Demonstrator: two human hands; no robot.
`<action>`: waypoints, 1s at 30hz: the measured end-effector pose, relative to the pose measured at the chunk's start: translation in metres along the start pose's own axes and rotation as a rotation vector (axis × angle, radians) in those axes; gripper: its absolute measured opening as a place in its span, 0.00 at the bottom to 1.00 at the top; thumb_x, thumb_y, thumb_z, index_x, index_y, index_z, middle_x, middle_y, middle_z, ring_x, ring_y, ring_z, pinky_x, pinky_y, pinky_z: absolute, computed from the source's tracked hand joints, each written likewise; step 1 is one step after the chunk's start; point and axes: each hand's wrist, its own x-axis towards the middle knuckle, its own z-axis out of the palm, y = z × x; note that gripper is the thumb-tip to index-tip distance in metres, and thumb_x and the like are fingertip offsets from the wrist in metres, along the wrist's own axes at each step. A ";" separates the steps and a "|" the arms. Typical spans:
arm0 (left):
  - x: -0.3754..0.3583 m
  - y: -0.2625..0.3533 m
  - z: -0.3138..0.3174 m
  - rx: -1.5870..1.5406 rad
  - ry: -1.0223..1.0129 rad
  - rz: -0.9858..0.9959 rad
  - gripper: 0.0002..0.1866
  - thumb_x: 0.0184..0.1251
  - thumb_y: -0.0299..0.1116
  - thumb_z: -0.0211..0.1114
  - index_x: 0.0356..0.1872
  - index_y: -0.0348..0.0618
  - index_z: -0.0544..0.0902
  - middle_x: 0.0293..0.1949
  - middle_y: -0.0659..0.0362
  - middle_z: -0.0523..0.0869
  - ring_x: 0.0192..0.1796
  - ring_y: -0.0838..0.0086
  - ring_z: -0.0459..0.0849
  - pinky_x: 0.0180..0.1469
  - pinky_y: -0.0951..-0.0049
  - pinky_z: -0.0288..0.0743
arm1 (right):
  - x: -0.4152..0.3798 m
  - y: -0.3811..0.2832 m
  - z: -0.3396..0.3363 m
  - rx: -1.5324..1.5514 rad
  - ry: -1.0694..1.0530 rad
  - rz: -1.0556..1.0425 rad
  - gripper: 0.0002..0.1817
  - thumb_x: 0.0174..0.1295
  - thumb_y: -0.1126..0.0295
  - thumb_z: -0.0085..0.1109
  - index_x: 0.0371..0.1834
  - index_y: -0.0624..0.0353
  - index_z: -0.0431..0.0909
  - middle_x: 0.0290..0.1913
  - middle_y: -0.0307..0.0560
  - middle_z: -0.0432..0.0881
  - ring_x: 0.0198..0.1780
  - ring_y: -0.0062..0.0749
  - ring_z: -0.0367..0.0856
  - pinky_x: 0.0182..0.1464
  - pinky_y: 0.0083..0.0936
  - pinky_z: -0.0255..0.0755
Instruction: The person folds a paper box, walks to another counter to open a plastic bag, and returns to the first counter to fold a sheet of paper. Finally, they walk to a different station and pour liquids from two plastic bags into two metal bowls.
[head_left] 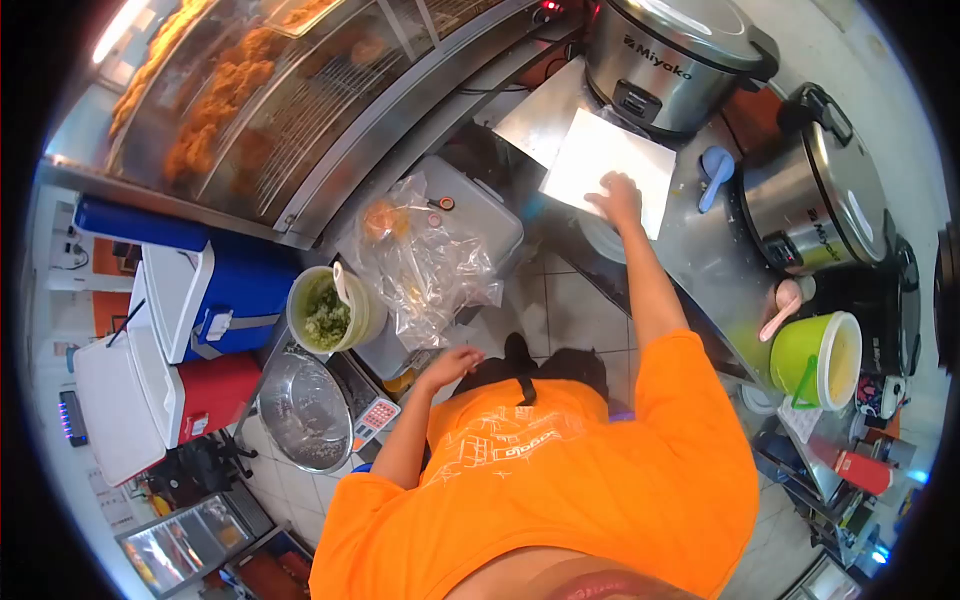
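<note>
My right hand (618, 198) is on a stack of white paper sheets (612, 160), its fingers bent against the top sheet near the lower edge. The paper lies on the steel counter in front of a large Miyako rice cooker (670, 65). My left hand (452, 367) hangs in front of my body, fingers loosely apart and holding nothing. Just beyond it are clear plastic bags (430, 275) on a grey lidded bin (480, 215). Left of the bags stands a tub (370, 310) of chopped greens with a pale handle sticking out.
A second rice cooker (810, 200), a blue scoop (715, 175), a pink scoop (782, 305) and a green bucket (815, 360) line the right counter. A glass warmer (290, 110) with fried food is at upper left. A steel bowl (305, 410) and coolers (225, 300) stand left.
</note>
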 end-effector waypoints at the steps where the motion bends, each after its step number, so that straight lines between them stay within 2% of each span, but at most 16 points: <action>1: 0.006 0.025 0.001 -0.042 -0.016 0.019 0.18 0.75 0.44 0.55 0.57 0.47 0.79 0.50 0.66 0.83 0.46 0.77 0.82 0.50 0.73 0.73 | 0.006 0.003 0.001 0.001 -0.016 0.003 0.22 0.46 0.53 0.75 0.34 0.58 0.80 0.34 0.45 0.81 0.43 0.40 0.80 0.45 0.34 0.72; 2: 0.010 0.053 0.003 -0.050 -0.019 0.009 0.18 0.75 0.44 0.55 0.57 0.47 0.79 0.50 0.66 0.83 0.46 0.77 0.82 0.50 0.73 0.73 | 0.012 0.007 0.000 0.083 -0.112 0.047 0.22 0.48 0.53 0.74 0.35 0.57 0.79 0.36 0.45 0.81 0.44 0.41 0.80 0.46 0.35 0.72; 4: 0.019 0.104 0.013 -0.082 -0.056 0.141 0.17 0.75 0.43 0.55 0.58 0.47 0.78 0.50 0.65 0.83 0.48 0.76 0.81 0.51 0.72 0.73 | 0.021 0.016 0.001 0.156 -0.224 0.085 0.21 0.49 0.53 0.73 0.35 0.57 0.79 0.37 0.45 0.81 0.44 0.41 0.79 0.46 0.36 0.72; 7: 0.046 0.162 0.029 -0.178 -0.157 0.134 0.16 0.75 0.41 0.55 0.56 0.47 0.79 0.49 0.65 0.83 0.49 0.77 0.80 0.52 0.73 0.72 | 0.020 0.021 0.002 0.193 -0.223 0.061 0.18 0.52 0.54 0.71 0.34 0.56 0.78 0.39 0.44 0.81 0.46 0.42 0.78 0.46 0.37 0.71; 9: 0.063 0.197 0.040 -0.166 -0.131 0.177 0.15 0.75 0.41 0.55 0.55 0.46 0.79 0.49 0.65 0.83 0.49 0.78 0.80 0.51 0.74 0.72 | 0.019 0.012 -0.005 0.187 -0.172 0.000 0.15 0.55 0.56 0.68 0.33 0.55 0.78 0.37 0.44 0.81 0.44 0.43 0.78 0.45 0.38 0.71; 10: 0.074 0.211 0.043 -0.130 -0.110 0.230 0.15 0.75 0.40 0.55 0.55 0.45 0.80 0.48 0.65 0.83 0.48 0.79 0.80 0.51 0.74 0.72 | 0.016 0.009 -0.004 0.126 -0.057 -0.112 0.14 0.56 0.57 0.67 0.33 0.55 0.77 0.35 0.44 0.80 0.44 0.44 0.78 0.46 0.39 0.71; 11: 0.090 0.221 0.043 -0.143 -0.101 0.213 0.15 0.75 0.40 0.55 0.55 0.45 0.80 0.48 0.65 0.83 0.48 0.79 0.80 0.51 0.74 0.72 | 0.020 0.009 -0.003 0.135 -0.078 -0.116 0.14 0.56 0.57 0.67 0.33 0.55 0.77 0.35 0.44 0.80 0.44 0.44 0.78 0.46 0.39 0.71; 14: 0.125 0.240 0.045 -0.127 0.018 0.236 0.14 0.75 0.39 0.55 0.53 0.45 0.81 0.48 0.66 0.83 0.47 0.80 0.80 0.50 0.76 0.72 | 0.026 0.015 0.000 0.071 -0.187 -0.118 0.14 0.60 0.58 0.64 0.35 0.57 0.76 0.35 0.46 0.80 0.41 0.46 0.79 0.43 0.40 0.72; 16: 0.140 0.262 0.047 -0.117 0.100 0.332 0.13 0.75 0.37 0.54 0.52 0.45 0.81 0.47 0.66 0.83 0.46 0.80 0.80 0.49 0.75 0.72 | 0.028 0.022 0.001 0.111 -0.213 -0.131 0.13 0.61 0.59 0.63 0.35 0.57 0.76 0.35 0.47 0.80 0.40 0.46 0.80 0.42 0.41 0.73; 20: 0.159 0.298 0.051 -0.152 0.174 0.280 0.12 0.74 0.36 0.54 0.51 0.45 0.81 0.45 0.65 0.84 0.45 0.79 0.80 0.49 0.75 0.73 | 0.043 0.027 -0.004 0.157 -0.303 -0.076 0.13 0.64 0.59 0.60 0.35 0.57 0.75 0.36 0.48 0.81 0.40 0.47 0.81 0.40 0.43 0.73; 21: 0.164 0.301 0.053 -0.168 0.192 0.287 0.12 0.74 0.36 0.54 0.51 0.45 0.81 0.45 0.65 0.85 0.45 0.79 0.80 0.48 0.75 0.73 | 0.045 0.025 -0.009 0.183 -0.337 -0.019 0.13 0.64 0.59 0.59 0.36 0.57 0.74 0.36 0.48 0.81 0.41 0.47 0.81 0.40 0.43 0.73; 22: 0.168 0.302 0.054 -0.183 0.209 0.293 0.12 0.74 0.36 0.53 0.51 0.45 0.81 0.44 0.64 0.85 0.44 0.79 0.81 0.48 0.75 0.74 | 0.043 0.022 -0.015 0.191 -0.260 -0.107 0.13 0.64 0.58 0.59 0.37 0.56 0.73 0.37 0.49 0.81 0.41 0.48 0.81 0.40 0.44 0.73; 23: 0.170 0.301 0.054 -0.203 0.226 0.289 0.12 0.74 0.36 0.53 0.51 0.45 0.81 0.44 0.64 0.85 0.44 0.79 0.81 0.48 0.75 0.74 | 0.047 0.020 -0.016 0.193 -0.276 -0.128 0.13 0.64 0.58 0.59 0.37 0.56 0.73 0.37 0.49 0.81 0.41 0.48 0.81 0.40 0.44 0.73; 26: 0.177 0.292 0.057 -0.301 0.207 0.296 0.12 0.74 0.37 0.54 0.50 0.45 0.81 0.46 0.64 0.85 0.44 0.79 0.81 0.48 0.75 0.74 | 0.052 0.021 -0.012 0.081 -0.407 -0.192 0.13 0.65 0.58 0.58 0.38 0.56 0.73 0.37 0.50 0.81 0.39 0.51 0.81 0.39 0.46 0.73; 29: 0.177 0.282 0.059 -0.319 0.201 0.340 0.13 0.73 0.38 0.56 0.51 0.45 0.81 0.48 0.63 0.84 0.44 0.79 0.80 0.48 0.75 0.74 | 0.061 0.031 -0.005 0.062 -0.426 -0.189 0.13 0.66 0.57 0.56 0.39 0.56 0.74 0.36 0.52 0.82 0.37 0.54 0.81 0.38 0.47 0.72; 30: 0.166 0.296 0.059 -0.308 0.220 0.299 0.14 0.73 0.39 0.57 0.51 0.45 0.81 0.48 0.62 0.84 0.45 0.78 0.80 0.48 0.75 0.74 | 0.067 0.032 -0.016 0.141 -0.392 -0.114 0.13 0.67 0.58 0.55 0.38 0.57 0.74 0.35 0.53 0.82 0.36 0.56 0.81 0.38 0.48 0.71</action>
